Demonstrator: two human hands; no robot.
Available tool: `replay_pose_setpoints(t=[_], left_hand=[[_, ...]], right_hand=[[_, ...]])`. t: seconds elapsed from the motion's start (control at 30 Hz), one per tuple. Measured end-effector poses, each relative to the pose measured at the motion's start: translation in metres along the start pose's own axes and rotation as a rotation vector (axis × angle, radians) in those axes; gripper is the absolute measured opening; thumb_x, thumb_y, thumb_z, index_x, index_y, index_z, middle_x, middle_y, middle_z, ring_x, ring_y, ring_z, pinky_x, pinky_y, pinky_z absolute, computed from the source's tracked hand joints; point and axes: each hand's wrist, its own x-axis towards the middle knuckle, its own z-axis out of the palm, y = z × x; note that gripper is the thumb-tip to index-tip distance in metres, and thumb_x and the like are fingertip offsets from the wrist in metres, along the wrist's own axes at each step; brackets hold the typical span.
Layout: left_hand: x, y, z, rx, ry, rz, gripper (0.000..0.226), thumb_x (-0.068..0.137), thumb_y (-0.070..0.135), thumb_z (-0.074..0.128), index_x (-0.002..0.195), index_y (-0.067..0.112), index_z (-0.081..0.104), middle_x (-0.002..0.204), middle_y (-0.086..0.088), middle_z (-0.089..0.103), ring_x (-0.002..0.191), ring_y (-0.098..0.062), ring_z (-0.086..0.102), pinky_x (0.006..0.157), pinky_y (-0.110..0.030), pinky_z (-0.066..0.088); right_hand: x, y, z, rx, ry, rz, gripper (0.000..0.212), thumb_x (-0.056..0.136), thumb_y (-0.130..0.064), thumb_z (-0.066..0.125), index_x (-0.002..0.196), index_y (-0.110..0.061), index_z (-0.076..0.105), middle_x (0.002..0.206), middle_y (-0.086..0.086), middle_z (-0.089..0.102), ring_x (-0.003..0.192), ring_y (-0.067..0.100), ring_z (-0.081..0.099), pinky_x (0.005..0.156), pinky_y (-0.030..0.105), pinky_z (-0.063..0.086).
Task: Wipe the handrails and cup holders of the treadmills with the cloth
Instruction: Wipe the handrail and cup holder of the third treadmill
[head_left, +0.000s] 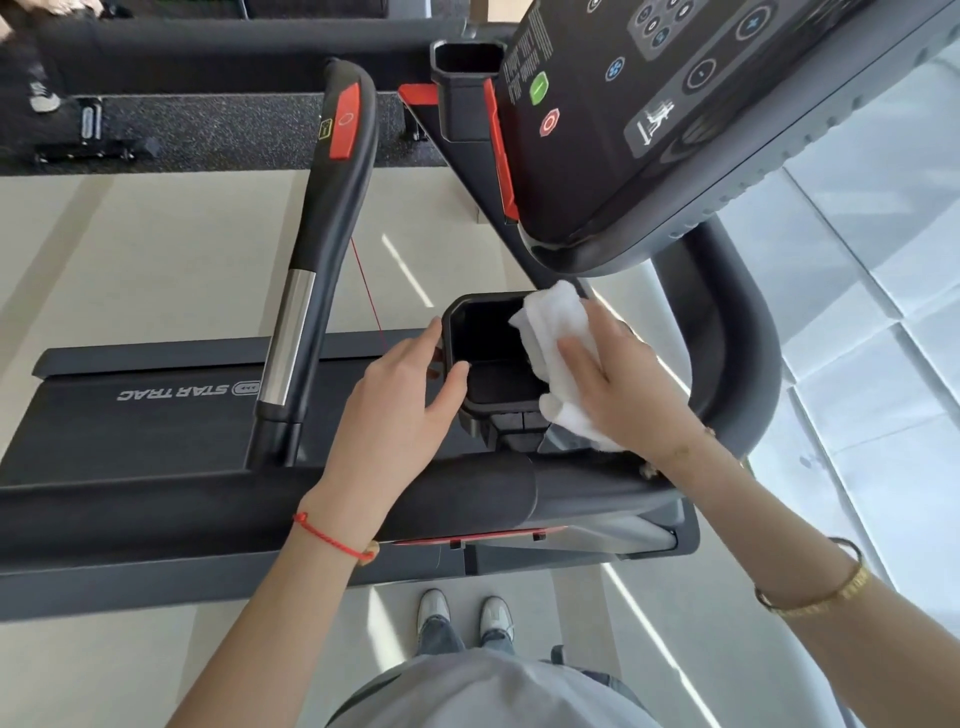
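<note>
A black cup holder (485, 319) hangs under the treadmill console (597, 171), its inside dark. My left hand (400, 395) holds its left wall, thumb at the rim and index finger along the outside. My right hand (623, 379) holds a bunched white cloth (545, 317) and presses it onto the holder's right rim; part of the cloth sticks out below my palm. A black handrail (332, 218) with a red pad and a chrome section runs away to the left. A second cup holder (467, 88) sits on the console's far side.
A thick padded bar (208, 514) crosses just below my wrists. A curved black rail (748, 338) bends round to the right. The belt deck marked STAR TRAC (130, 415) lies at left. My shoes (462, 613) stand on pale floor. Another treadmill (208, 47) lies beyond.
</note>
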Motion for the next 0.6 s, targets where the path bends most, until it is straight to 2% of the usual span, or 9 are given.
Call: replay_pose_setpoints(t=[0.07, 0.1, 0.17, 0.23, 0.3, 0.37, 0.43, 0.53, 0.6], left_hand=[[-0.001, -0.001, -0.001, -0.006, -0.015, 0.001, 0.054, 0.100, 0.040, 0.043, 0.151, 0.021, 0.038, 0.122, 0.001, 0.063, 0.112, -0.018, 0.059, 0.095, -0.041, 0.051], [-0.003, -0.001, -0.002, -0.011, -0.016, 0.003, 0.052, 0.101, 0.038, 0.041, 0.150, 0.023, 0.039, 0.121, 0.001, 0.064, 0.109, -0.018, 0.060, 0.093, -0.042, 0.052], [-0.008, -0.001, -0.005, -0.026, -0.005, 0.007, 0.045, 0.103, 0.033, 0.039, 0.147, 0.024, 0.044, 0.120, -0.002, 0.065, 0.107, -0.021, 0.061, 0.092, -0.044, 0.051], [-0.013, 0.000, -0.009, -0.046, 0.014, 0.008, 0.040, 0.105, 0.030, 0.037, 0.143, 0.024, 0.050, 0.119, -0.004, 0.065, 0.106, -0.024, 0.062, 0.091, -0.045, 0.051], [-0.019, 0.002, -0.011, -0.068, 0.030, -0.002, 0.039, 0.106, 0.029, 0.035, 0.140, 0.024, 0.053, 0.119, -0.005, 0.066, 0.108, -0.024, 0.061, 0.094, -0.043, 0.050], [-0.023, 0.002, -0.010, -0.084, 0.035, -0.029, 0.039, 0.106, 0.030, 0.034, 0.139, 0.025, 0.054, 0.123, 0.000, 0.065, 0.113, -0.018, 0.059, 0.097, -0.031, 0.046], [-0.028, 0.003, -0.008, -0.092, 0.027, -0.058, 0.042, 0.105, 0.035, 0.032, 0.140, 0.024, 0.054, 0.131, 0.004, 0.062, 0.120, -0.012, 0.056, 0.098, -0.021, 0.040], [-0.031, 0.003, -0.006, -0.078, 0.013, -0.056, 0.048, 0.103, 0.042, 0.030, 0.141, 0.022, 0.053, 0.137, 0.006, 0.059, 0.126, -0.012, 0.054, 0.105, -0.028, 0.042], [-0.032, 0.003, -0.007, -0.080, 0.012, -0.049, 0.051, 0.102, 0.043, 0.030, 0.141, 0.022, 0.053, 0.137, 0.007, 0.059, 0.126, -0.011, 0.053, 0.106, -0.031, 0.042]], right_hand=[[-0.015, 0.001, -0.009, 0.035, 0.035, -0.063, 0.040, 0.088, -0.020, 0.039, 0.106, 0.012, 0.055, 0.085, 0.010, 0.050, 0.074, 0.024, 0.050, 0.066, 0.023, 0.038], [-0.019, 0.003, -0.013, 0.060, 0.046, -0.096, 0.042, 0.093, -0.023, 0.037, 0.117, 0.007, 0.053, 0.099, 0.013, 0.057, 0.088, 0.025, 0.055, 0.078, 0.025, 0.042], [-0.023, 0.000, -0.020, 0.075, -0.016, -0.196, 0.044, 0.099, -0.030, 0.036, 0.133, -0.004, 0.047, 0.131, 0.010, 0.052, 0.116, 0.020, 0.049, 0.095, 0.022, 0.036], [-0.023, -0.007, -0.016, -0.016, -0.085, -0.343, 0.041, 0.097, -0.026, 0.038, 0.127, -0.005, 0.054, 0.131, 0.011, 0.055, 0.120, 0.022, 0.047, 0.101, 0.022, 0.034], [-0.015, -0.017, -0.003, -0.155, -0.162, -0.458, 0.039, 0.094, -0.024, 0.036, 0.114, -0.005, 0.063, 0.114, 0.011, 0.064, 0.104, 0.028, 0.060, 0.092, 0.028, 0.041], [-0.005, -0.034, 0.005, -0.201, -0.272, -0.415, 0.048, 0.099, -0.037, 0.024, 0.114, -0.008, 0.059, 0.104, 0.006, 0.063, 0.086, 0.026, 0.064, 0.073, 0.031, 0.047], [-0.001, -0.040, 0.005, -0.224, -0.329, -0.392, 0.052, 0.098, -0.044, 0.019, 0.118, -0.010, 0.052, 0.104, 0.003, 0.059, 0.083, 0.025, 0.062, 0.067, 0.032, 0.046], [-0.010, -0.029, -0.007, -0.261, -0.261, -0.443, 0.043, 0.098, -0.039, 0.030, 0.106, -0.011, 0.061, 0.088, 0.001, 0.062, 0.066, 0.020, 0.060, 0.054, 0.025, 0.041], [-0.018, -0.014, -0.010, -0.272, -0.187, -0.486, 0.041, 0.096, -0.037, 0.033, 0.102, -0.012, 0.064, 0.085, 0.000, 0.062, 0.066, 0.019, 0.059, 0.057, 0.026, 0.047]])
